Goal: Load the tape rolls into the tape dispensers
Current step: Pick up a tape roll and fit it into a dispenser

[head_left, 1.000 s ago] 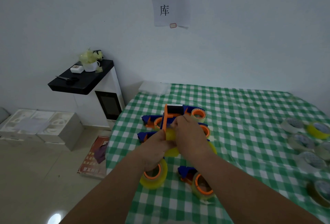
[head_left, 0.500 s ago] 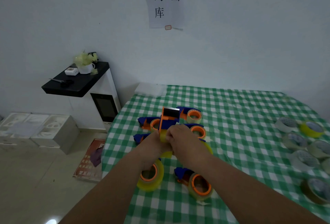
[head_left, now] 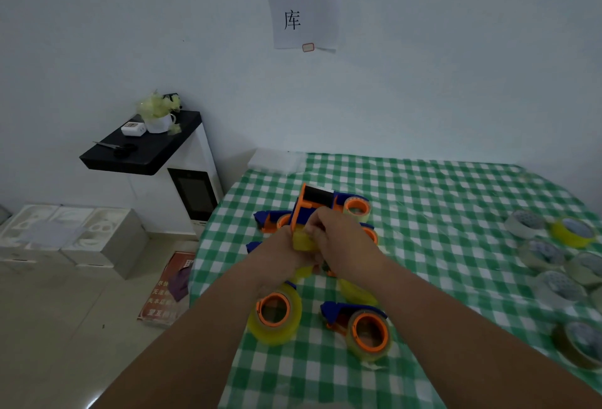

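A yellow tape roll (head_left: 301, 241) is clasped between both hands, left hand (head_left: 280, 254) and right hand (head_left: 338, 239); the dispenser (head_left: 312, 203) extends toward 12 o'clock.

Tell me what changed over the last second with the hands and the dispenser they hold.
Little changed. Both hands, left and right, keep their grip on the dispenser with its yellow roll, raised above the checked table; the fingers shifted only slightly on the roll. Nothing was let go. The loaded dispensers and the loose rolls at the right lie as before.
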